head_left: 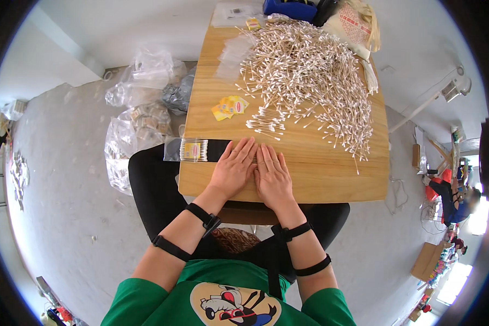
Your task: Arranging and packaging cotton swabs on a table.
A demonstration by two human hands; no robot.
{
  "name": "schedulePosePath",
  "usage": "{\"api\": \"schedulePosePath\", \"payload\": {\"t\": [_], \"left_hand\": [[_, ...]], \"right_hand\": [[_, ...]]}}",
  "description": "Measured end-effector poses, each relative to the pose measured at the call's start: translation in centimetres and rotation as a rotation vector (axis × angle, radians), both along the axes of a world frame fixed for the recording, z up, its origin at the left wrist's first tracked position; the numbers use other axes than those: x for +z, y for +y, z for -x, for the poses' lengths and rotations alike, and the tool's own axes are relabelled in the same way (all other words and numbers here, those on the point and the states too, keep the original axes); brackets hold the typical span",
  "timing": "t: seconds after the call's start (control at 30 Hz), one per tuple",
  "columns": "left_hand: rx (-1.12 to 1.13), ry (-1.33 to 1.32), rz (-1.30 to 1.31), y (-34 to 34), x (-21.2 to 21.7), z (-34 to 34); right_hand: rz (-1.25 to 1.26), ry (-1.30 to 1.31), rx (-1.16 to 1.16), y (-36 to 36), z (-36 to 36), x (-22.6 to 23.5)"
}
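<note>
My left hand (234,169) and my right hand (273,177) lie side by side near the table's front edge, fingers stretched out and palms down. Between them shows a sliver of something thin and brownish, too hidden to name. A flat black strip (218,148) runs out from under my left hand. At its left end is a clear plastic bag (171,149) with a row of cotton swabs (202,151) and a yellow card (190,150) inside. Beyond my hands, a small group of loose cotton swabs (266,121) lies beside several yellow cards (230,107).
A large heap of cotton swabs (309,70) covers the far right of the wooden table (320,179). Clear bags (236,54) lie at its far left; a cloth sack (353,24) and a blue object (290,9) stand behind. Filled plastic bags (138,127) sit on the floor at left.
</note>
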State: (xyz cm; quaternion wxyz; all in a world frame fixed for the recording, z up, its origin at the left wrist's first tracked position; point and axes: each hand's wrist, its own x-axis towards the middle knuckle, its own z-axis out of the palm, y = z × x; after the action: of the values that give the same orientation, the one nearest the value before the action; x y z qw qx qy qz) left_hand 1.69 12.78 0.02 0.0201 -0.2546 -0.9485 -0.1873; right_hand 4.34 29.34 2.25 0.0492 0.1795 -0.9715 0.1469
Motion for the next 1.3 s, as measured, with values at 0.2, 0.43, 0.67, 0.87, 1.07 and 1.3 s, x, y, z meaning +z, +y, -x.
{"api": "schedulePosePath", "payload": {"t": [0.2, 0.43, 0.67, 0.87, 1.07, 1.3], "left_hand": [[0.018, 0.014, 0.009, 0.3, 0.2, -0.1], [0.069, -0.029, 0.009, 0.4, 0.2, -0.5], [0.011, -0.065, -0.009, 0.1, 1.0, -0.4], [0.017, -0.082, -0.005, 0.2, 0.8, -0.6], [0.086, -0.142, -0.602, -2.7, 1.4, -0.2], [0.429, -0.035, -0.856, -11.4, 1.4, 1.6]], "right_hand": [[-0.030, 0.021, -0.059, -0.5, -0.1, -0.4], [-0.065, -0.042, -0.078, -1.1, -0.3, -0.6], [-0.086, -0.111, -0.121, -1.9, -0.3, -1.0], [-0.114, -0.109, -0.126, -2.2, -0.3, -0.8], [-0.080, -0.144, -0.118, -2.4, 0.0, -0.3], [-0.110, -0.132, -0.081, -5.6, 0.9, -0.6]]}}
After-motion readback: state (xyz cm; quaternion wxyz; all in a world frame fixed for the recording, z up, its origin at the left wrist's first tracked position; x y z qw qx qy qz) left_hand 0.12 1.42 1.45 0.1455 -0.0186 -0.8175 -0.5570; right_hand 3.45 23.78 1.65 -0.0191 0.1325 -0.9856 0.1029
